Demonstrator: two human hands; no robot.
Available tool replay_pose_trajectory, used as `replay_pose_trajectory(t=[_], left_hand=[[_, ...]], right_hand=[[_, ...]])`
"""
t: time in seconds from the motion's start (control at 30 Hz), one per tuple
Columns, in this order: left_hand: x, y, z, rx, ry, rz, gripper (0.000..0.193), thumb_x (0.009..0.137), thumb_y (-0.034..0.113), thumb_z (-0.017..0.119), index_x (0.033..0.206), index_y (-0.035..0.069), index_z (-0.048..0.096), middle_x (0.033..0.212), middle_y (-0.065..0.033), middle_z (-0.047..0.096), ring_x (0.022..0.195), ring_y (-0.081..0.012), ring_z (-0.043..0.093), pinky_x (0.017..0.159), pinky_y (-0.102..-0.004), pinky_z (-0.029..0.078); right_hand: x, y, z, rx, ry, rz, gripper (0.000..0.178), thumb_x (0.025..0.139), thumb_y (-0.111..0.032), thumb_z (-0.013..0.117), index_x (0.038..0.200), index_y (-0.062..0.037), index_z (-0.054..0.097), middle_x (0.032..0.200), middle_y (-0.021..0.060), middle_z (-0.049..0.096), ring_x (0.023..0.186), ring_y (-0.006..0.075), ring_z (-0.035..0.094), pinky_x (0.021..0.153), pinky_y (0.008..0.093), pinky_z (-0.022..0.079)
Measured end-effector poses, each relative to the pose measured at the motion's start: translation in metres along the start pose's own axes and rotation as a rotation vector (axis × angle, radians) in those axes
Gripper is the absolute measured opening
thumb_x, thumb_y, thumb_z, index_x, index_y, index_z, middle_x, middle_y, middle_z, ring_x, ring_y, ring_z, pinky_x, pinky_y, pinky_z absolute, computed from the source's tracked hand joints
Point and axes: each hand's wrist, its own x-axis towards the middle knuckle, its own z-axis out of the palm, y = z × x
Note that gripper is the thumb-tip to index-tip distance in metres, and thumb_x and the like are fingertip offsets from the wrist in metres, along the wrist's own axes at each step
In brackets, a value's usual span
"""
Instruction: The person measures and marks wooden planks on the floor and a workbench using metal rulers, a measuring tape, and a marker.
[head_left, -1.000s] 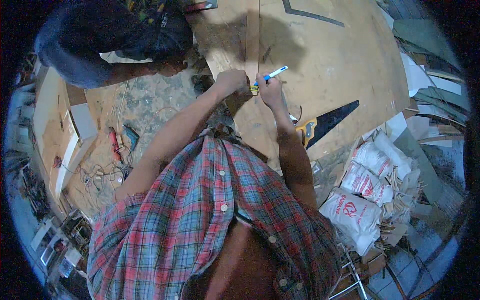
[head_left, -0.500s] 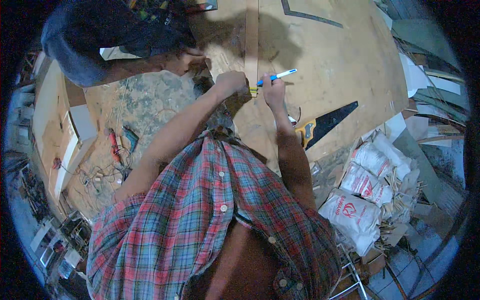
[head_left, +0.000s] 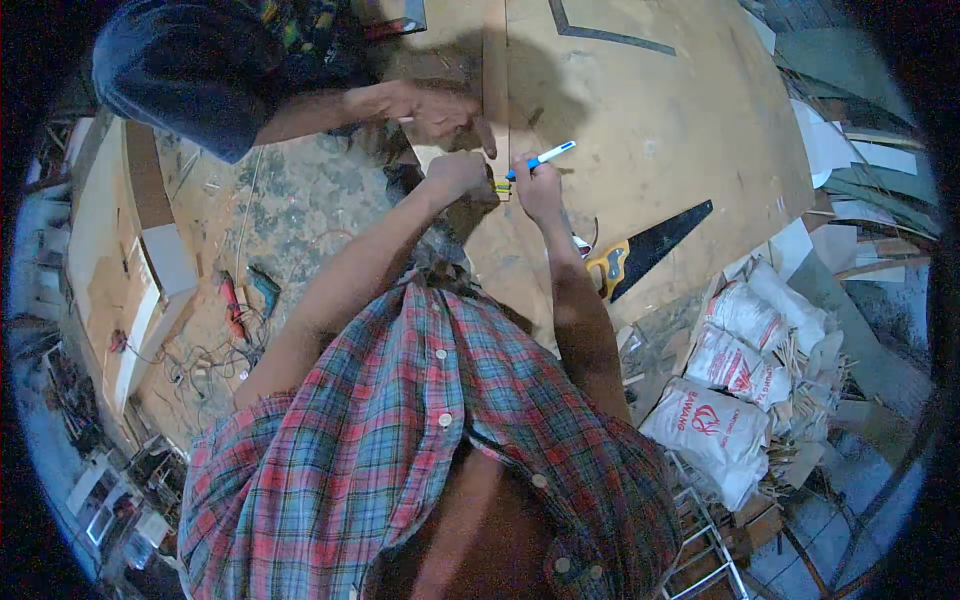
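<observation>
My left hand (head_left: 462, 175) is closed at the near end of a narrow wooden strip (head_left: 496, 90). Beside its fingers shows a short yellow piece (head_left: 503, 187) that looks like the blade of a tape measure, the rest hidden by the hand. My right hand (head_left: 541, 192) grips a blue and white pen (head_left: 556, 153), its blue end pointing down left beside the strip. Just beyond my left hand, a co-worker's hand (head_left: 445, 108) reaches in from the left, one finger stretched toward the strip's near end.
A handsaw with a yellow handle (head_left: 608, 268) lies to the right on the plywood sheet (head_left: 690, 130). A dark angled metal square (head_left: 610, 38) is at the far side. Red and teal power tools (head_left: 232, 308) with cords lie left. White sacks (head_left: 705, 425) stand at lower right.
The co-worker's hand has moved right, over the strip, and now points a finger at it. My right hand and pen have shifted slightly left and down; my left hand stays nearly in place.
</observation>
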Motion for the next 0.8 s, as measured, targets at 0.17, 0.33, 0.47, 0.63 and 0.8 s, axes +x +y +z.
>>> replay_pose_trajectory(t=[0.17,0.33,0.47,0.63,0.8], left_hand=[[0.002,0.001,-0.002,0.040,0.025,-0.009,0.031,0.074,0.028,0.072,0.093,0.004,0.074,0.104,-0.0183,0.073,0.095,-0.0341,0.071,0.078,-0.0469,0.057],[-0.001,0.004,-0.008,-0.017,-0.030,-0.026,0.030,0.073,0.029,0.073,0.090,0.004,0.075,0.097,-0.0204,0.073,0.092,-0.0349,0.072,0.077,-0.0473,0.057],[-0.005,0.008,-0.013,-0.019,-0.038,-0.063,0.030,0.075,0.030,0.070,0.091,0.005,0.075,0.095,-0.0210,0.073,0.090,-0.0357,0.072,0.076,-0.0478,0.056],[-0.009,0.011,-0.017,-0.006,-0.060,-0.016,0.030,0.077,0.029,0.067,0.092,0.004,0.075,0.095,-0.0212,0.072,0.090,-0.0366,0.072,0.075,-0.0481,0.056],[-0.006,0.011,-0.015,0.012,-0.075,-0.044,0.029,0.077,0.029,0.067,0.092,0.004,0.075,0.094,-0.0204,0.073,0.090,-0.0360,0.072,0.076,-0.0482,0.056]], right_hand=[[-0.003,-0.009,-0.003,-0.014,-0.012,-0.020,0.033,0.098,-0.031,0.057,0.088,-0.0005,0.067,0.070,0.0123,0.068,0.065,0.0181,0.064,0.064,0.0350,0.050],[-0.002,-0.014,-0.004,0.022,0.007,0.009,0.032,0.096,-0.035,0.061,0.087,-0.0057,0.070,0.074,0.0120,0.070,0.070,0.0278,0.070,0.065,0.0398,0.052],[-0.002,-0.012,-0.004,-0.013,-0.001,-0.064,0.031,0.096,-0.034,0.061,0.088,-0.0053,0.071,0.076,0.0128,0.071,0.071,0.0274,0.070,0.067,0.0393,0.053],[-0.002,-0.009,-0.003,0.067,0.001,-0.059,0.031,0.096,-0.034,0.062,0.087,-0.0058,0.071,0.078,0.0135,0.071,0.072,0.0275,0.070,0.067,0.0395,0.053],[-0.002,-0.009,-0.002,0.015,-0.023,-0.086,0.029,0.099,-0.026,0.060,0.089,0.0006,0.068,0.073,0.0106,0.070,0.067,0.0159,0.065,0.063,0.0337,0.050]])
